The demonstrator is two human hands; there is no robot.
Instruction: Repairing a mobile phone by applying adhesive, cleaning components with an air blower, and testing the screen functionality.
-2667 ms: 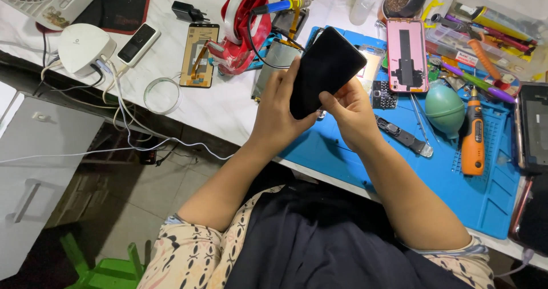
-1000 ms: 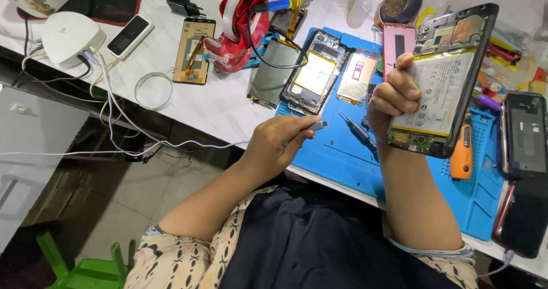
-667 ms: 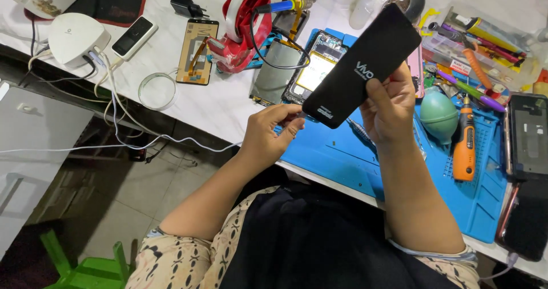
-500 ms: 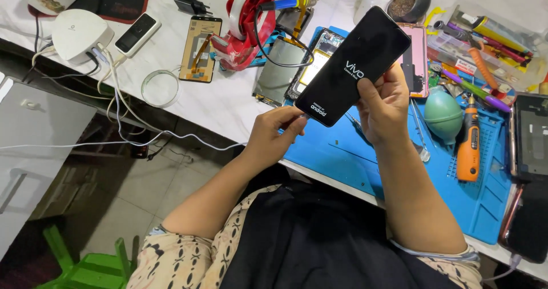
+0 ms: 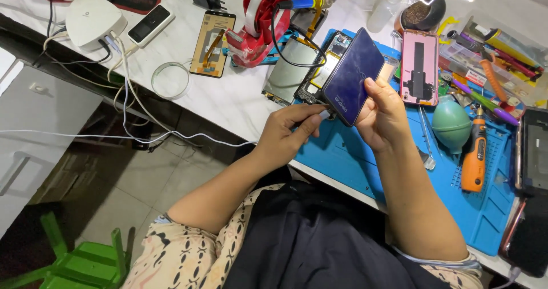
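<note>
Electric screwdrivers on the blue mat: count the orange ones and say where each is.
1. The orange pen-shaped electric screwdriver lies lengthwise on the blue silicone work mat, just right of the teal rubber dust-blower bulb. Others could be hidden among the cluttered tools.

On the bench, the work mat (image 5: 365, 169) carries an electric screwdriver (image 5: 474, 158) at its right, a dust blower (image 5: 451, 123) just left of that, and a phone back cover (image 5: 419, 66) at its far edge.

right hand (image 5: 383, 116): grips dark blue phone (image 5: 354, 75), tilted above blue mat (image 5: 371, 169) | left hand (image 5: 290, 131): fingertips pinch phone's lower corner | green blower bulb (image 5: 451, 123), orange screwdriver (image 5: 475, 159) on mat
</note>
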